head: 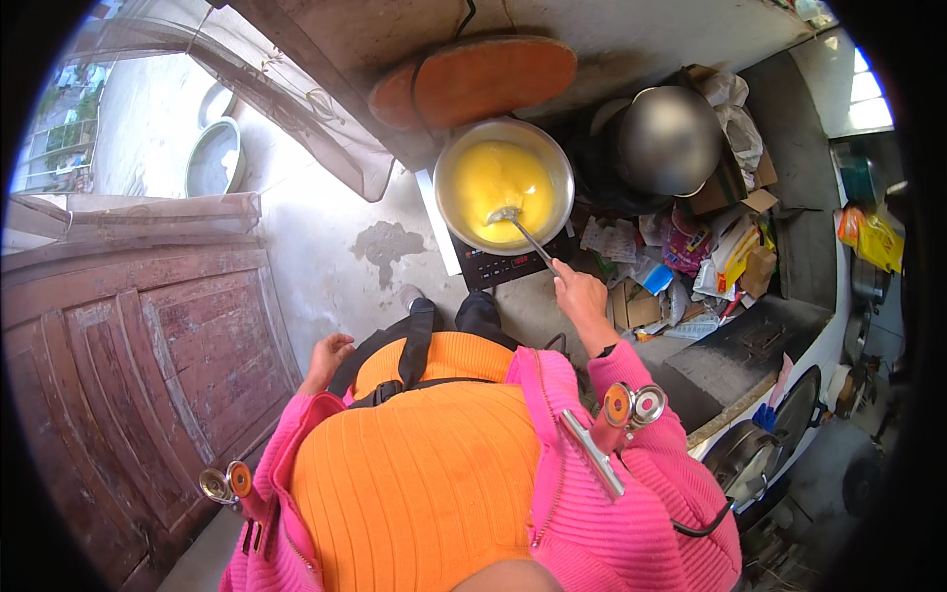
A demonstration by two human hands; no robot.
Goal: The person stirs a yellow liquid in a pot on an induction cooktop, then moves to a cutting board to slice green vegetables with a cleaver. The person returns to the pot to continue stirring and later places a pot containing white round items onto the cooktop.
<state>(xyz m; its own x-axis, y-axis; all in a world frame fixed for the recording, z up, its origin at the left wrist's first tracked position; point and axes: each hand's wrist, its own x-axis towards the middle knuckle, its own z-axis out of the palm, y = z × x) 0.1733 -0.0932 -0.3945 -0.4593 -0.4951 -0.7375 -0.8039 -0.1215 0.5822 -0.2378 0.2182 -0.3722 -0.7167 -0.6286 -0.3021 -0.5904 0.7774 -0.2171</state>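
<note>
A metal pot [444, 181] with a yellow liquid [499, 174] inside stands on a black induction cooker [492, 270] with a lit red display. My right hand [582, 300] grips the long metal handle of a ladle or spoon [534, 240]. The head of that utensil sits in the liquid near the pot's close side, partly covered by it. At my left side hangs my left hand [328, 361], empty, with its fingers loosely bent. It touches neither the pot nor the cooker.
A worn wooden door [148, 355] stands at left, below a sheer curtain [325, 140]. An orange-brown board [473, 81] leans behind the pot. Right of it are a blurred round metal vessel [669, 140] and a heap of packaging [681, 259]. A wet patch [388, 248] marks the floor.
</note>
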